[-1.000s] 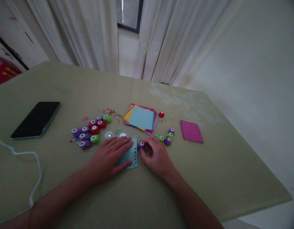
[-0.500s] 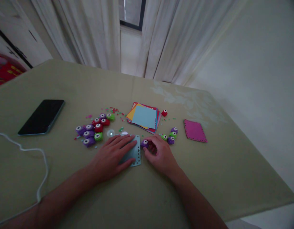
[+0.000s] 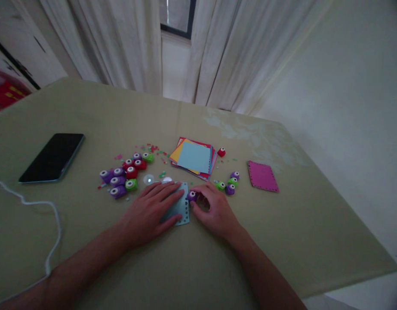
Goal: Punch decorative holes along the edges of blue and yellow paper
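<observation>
Two hands on the table (image 3: pixel 185 267). Left hand (image 3: pixel 153 206): fingers straight, palm down, spread flat over blue card (image 3: pixel 184 215). Card's row of holes shows just right of those fingertips. Right hand (image 3: pixel 217 211): thumb and index pinched on purple punch (image 3: pixel 192 197), at the card's holed edge; can't tell if paper is inside it. Clear disc (image 3: pixel 149 179) and white disc (image 3: pixel 167 179) just beyond left fingers. Punch cluster (image 3: pixel 131 173), purple, red, green, left of left fingers. Four punches (image 3: pixel 232 182), purple and green, right of right fingers. Card stack (image 3: pixel 195 157) beyond both hands' fingers, red punch (image 3: pixel 221 152) beside it. Confetti (image 3: pixel 152 148) beyond left fingers, near the stack. Pink card (image 3: pixel 263 176), holed edges, farther right. Tablet (image 3: pixel 53 157) well left of left fingers, white cable (image 3: pixel 57 217) nearer the wrist.
</observation>
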### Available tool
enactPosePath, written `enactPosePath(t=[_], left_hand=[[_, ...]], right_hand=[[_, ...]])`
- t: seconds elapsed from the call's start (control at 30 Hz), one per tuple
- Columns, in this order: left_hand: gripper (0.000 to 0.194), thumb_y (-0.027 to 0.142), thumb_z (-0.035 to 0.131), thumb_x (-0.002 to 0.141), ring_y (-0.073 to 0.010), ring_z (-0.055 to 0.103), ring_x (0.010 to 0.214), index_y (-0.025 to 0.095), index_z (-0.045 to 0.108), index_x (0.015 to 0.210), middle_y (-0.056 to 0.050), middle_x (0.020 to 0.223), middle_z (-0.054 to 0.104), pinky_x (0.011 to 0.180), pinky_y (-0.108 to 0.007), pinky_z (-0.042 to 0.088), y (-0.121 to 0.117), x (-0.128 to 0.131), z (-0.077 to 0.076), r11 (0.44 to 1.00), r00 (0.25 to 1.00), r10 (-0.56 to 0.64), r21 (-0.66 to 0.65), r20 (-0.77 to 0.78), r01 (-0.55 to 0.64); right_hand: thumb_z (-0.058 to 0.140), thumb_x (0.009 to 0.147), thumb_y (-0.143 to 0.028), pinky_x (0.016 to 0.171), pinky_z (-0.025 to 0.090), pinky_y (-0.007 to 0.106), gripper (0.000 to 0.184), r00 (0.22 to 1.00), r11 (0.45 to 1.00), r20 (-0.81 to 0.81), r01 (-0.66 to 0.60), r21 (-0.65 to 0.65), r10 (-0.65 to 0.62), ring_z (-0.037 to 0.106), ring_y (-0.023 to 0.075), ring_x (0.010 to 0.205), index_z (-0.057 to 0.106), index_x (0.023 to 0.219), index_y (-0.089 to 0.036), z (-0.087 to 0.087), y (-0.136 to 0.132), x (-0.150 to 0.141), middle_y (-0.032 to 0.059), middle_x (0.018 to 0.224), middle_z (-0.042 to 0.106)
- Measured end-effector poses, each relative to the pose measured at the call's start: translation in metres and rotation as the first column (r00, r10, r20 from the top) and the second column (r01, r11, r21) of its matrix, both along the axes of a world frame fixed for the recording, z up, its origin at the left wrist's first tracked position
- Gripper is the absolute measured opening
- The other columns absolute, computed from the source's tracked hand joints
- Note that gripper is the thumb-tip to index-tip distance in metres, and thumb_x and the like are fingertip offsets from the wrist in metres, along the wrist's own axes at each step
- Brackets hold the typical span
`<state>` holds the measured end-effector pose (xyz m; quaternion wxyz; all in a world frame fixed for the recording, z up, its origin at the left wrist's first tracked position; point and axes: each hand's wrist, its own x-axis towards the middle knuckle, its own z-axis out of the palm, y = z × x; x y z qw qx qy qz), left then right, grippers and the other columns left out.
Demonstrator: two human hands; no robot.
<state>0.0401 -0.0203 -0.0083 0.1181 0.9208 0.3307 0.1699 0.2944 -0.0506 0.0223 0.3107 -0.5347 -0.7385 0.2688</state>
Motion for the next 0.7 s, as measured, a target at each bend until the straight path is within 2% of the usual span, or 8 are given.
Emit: enactPosePath(t=[0.2,0.33,0.7], left_hand=[[0.070,0.057,0.055,0.110,-0.0303,0.047,0.157,0.031,0.036,0.172,-0.007,0.174,0.046,0.130,-0.049,0.033,0.0015,-0.0021,-0.0015,0.999,0.999,-0.038,0.006,-0.006,0.038],[0.075,0.058,0.054,0.109,-0.0296,0.046,0.157,0.028,0.030,0.174,-0.007,0.174,0.046,0.131,-0.048,0.032,0.0020,-0.0023,-0.0006,0.999,0.999,-0.050,0.008,-0.005,0.050],[0.072,0.056,0.053,0.110,-0.0291,0.046,0.158,0.025,0.035,0.172,-0.008,0.173,0.046,0.132,-0.047,0.032,0.0010,-0.0010,-0.0029,0.999,0.999,-0.035,0.023,-0.009,0.036]], right_hand=[[0.073,0.097,-0.015,0.095,0.058,0.038,0.026,0.999,1.000,-0.025,-0.028,-0.013,0.028,0.071,0.0242,0.108,0.073,0.122,-0.024,-0.0024,0.0027,0.0028,0.0085,0.119,0.076],[0.073,0.100,-0.017,0.095,0.058,0.038,0.023,0.999,0.999,-0.042,-0.016,-0.032,0.014,0.072,0.0243,0.108,0.074,0.122,-0.024,-0.0032,0.0041,0.0020,0.0086,0.119,0.076],[0.074,0.099,-0.016,0.094,0.058,0.038,0.024,0.998,0.999,-0.051,-0.021,-0.024,0.020,0.073,0.0237,0.104,0.074,0.121,-0.024,-0.0056,0.0061,0.0043,0.0083,0.117,0.077]])
